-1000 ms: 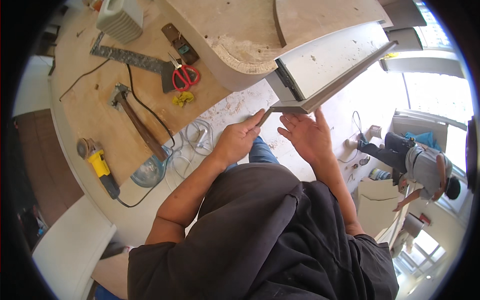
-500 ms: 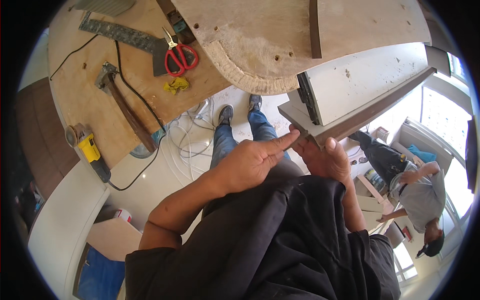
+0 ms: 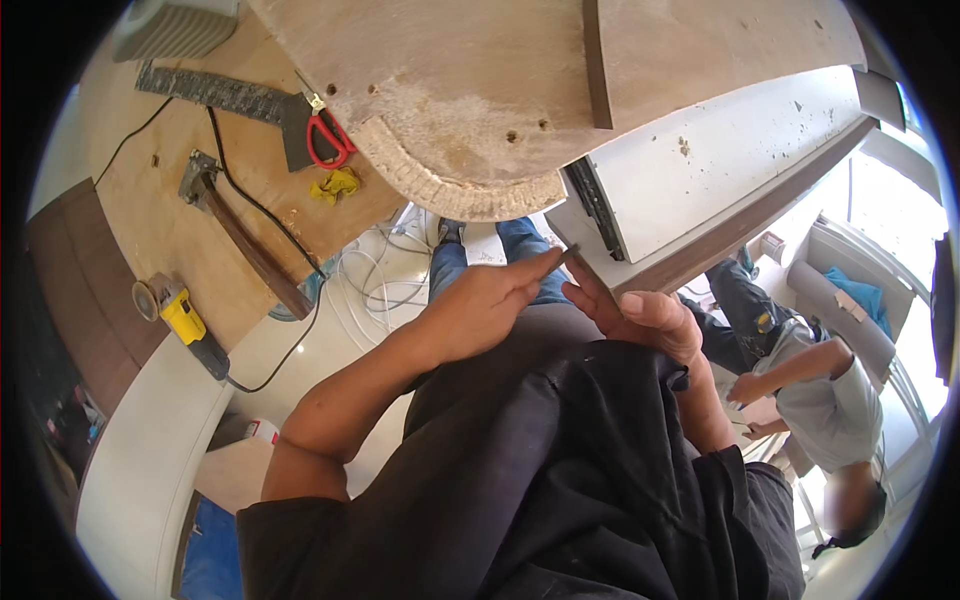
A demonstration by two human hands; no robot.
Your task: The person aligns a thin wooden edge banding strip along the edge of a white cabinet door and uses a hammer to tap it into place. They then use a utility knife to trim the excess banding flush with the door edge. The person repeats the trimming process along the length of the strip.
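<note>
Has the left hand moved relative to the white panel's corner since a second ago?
Yes. The left hand went from pinching the white panel corner to pointing flat below it.

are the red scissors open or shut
Shut: the red scissors lie on the bench with both handle loops side by side; their blades look closed.

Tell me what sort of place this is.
Likely a carpentry or fit-out site: a plywood bench with a hammer, a yellow grinder and red scissors, and a curved wooden panel being worked on.
</note>
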